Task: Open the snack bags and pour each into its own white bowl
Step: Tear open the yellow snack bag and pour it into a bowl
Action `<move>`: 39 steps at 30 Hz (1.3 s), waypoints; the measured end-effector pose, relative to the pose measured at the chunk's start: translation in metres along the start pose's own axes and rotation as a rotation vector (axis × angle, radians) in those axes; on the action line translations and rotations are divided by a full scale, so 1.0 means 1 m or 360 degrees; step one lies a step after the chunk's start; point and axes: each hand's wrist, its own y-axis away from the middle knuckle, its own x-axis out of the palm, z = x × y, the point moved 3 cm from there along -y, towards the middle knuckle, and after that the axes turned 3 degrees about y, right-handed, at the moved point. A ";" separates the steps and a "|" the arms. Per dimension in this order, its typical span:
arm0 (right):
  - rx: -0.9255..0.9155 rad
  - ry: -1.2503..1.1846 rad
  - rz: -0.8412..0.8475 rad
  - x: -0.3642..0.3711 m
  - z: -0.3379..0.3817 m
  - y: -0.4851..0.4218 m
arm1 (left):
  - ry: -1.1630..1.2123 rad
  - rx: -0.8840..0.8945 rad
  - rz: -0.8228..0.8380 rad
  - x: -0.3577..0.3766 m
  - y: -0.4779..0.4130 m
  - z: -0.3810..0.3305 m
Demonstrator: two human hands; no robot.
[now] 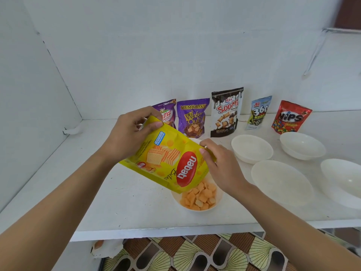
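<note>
Over the nearest white bowl [197, 210], the left hand [129, 137] grips the raised bottom end of the yellow wafer bag [168, 161], thumb across its front, while the right hand [220, 165] pinches the bag's edge near the mouth to steady it. The bag is tipped mouth-down just above the bowl, where a heap of orange wafer bites [201, 196] lies. I'd say this is the pouring step for the first bag and it is close to done, though what remains inside is hidden. Next would come a shake to clear it. After that it can be set aside and a bag taken from the row of five bags [226, 112] standing at the wall. Four empty bowls [281, 180] wait to the right on the white shelf [136, 202].
</note>
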 end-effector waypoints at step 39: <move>0.0080 -0.0083 -0.0206 -0.013 -0.006 0.003 | 0.0010 0.0171 0.0060 0.012 -0.028 -0.024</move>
